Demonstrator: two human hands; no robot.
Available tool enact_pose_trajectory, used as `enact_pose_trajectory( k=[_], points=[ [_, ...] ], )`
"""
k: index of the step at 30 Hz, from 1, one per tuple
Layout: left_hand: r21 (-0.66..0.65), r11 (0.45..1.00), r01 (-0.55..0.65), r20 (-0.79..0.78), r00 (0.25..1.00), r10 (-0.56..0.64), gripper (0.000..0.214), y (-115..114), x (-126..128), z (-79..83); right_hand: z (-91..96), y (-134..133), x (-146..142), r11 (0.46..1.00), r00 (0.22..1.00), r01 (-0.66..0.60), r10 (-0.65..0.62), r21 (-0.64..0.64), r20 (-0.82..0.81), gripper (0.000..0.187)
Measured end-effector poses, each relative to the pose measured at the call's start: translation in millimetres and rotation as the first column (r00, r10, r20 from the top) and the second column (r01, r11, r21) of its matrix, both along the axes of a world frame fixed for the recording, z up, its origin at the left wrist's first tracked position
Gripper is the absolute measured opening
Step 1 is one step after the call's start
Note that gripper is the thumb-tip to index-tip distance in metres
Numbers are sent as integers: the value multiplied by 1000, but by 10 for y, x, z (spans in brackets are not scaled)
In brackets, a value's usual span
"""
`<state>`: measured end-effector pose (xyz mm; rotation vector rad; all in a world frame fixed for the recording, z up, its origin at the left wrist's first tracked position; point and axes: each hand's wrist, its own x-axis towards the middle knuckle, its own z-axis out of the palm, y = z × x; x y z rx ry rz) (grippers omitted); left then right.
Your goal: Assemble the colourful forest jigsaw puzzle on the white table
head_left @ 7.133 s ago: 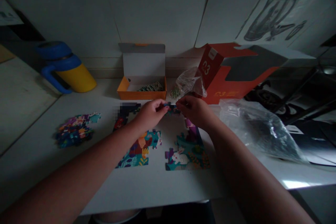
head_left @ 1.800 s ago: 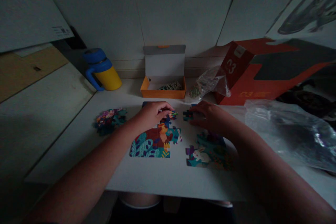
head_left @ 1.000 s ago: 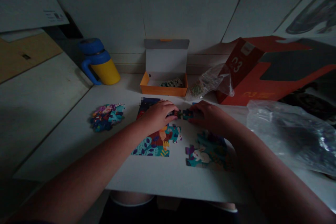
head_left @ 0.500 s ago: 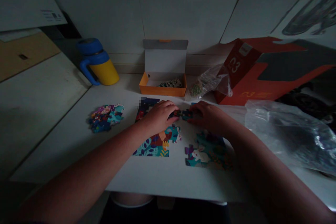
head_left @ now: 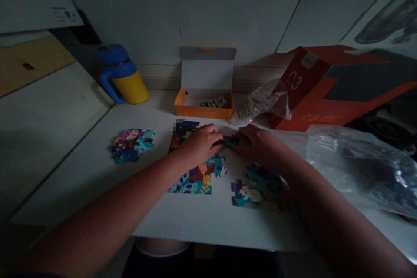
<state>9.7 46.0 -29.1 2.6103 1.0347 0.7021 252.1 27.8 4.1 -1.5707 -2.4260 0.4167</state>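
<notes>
My left hand (head_left: 205, 141) is closed on a dark jigsaw piece, mostly hidden under the fingers, above the left block of joined jigsaw pieces (head_left: 198, 180). Facing it, my right hand (head_left: 250, 140) grips small dark jigsaw pieces (head_left: 230, 140) that show between the two hands. The pieces from both sides touch or nearly touch; the dim light hides the exact fit. Below my right hand lies another joined block with a white rabbit (head_left: 249, 193), partly shaded by my forearm. A heap of loose jigsaw pieces (head_left: 132, 145) sits to the left.
An open orange box (head_left: 203, 110) with pieces inside stands at the back. Beside it are a clear bag (head_left: 263, 100) and a large red box (head_left: 293, 91). A blue and yellow jug (head_left: 125, 80) stands back left. Plastic wrapping (head_left: 352, 173) covers the right side.
The gap between the pieces in my two hands has narrowed as the hands drew slightly together. The whole view has shifted a little; the other things stay in place.
</notes>
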Motion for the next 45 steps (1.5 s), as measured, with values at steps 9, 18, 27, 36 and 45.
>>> enact_pose_trajectory(
  k=[9,18,27,36,45],
  points=[
    [11,999,46,-10,999,-46,7,1,7,3,-64,-6,-26,997,995,76,-77,14,56,31],
    [-26,996,87,-22,996,-87,13,-4,1,-1,-9,-11,-16,996,994,83,-84,16,76,29],
    [37,994,102,-144,985,-96,18,-41,-20,152,-41,-3,2,997,992,80,-81,14,100,31],
    [51,988,-144,-215,965,152,24,211,-837,534,10,-41,27,994,991,102,-99,-27,91,36],
    [-62,985,-161,-335,933,132,25,233,-1095,729,12,-15,37,993,992,115,-114,-27,63,36]
  ],
)
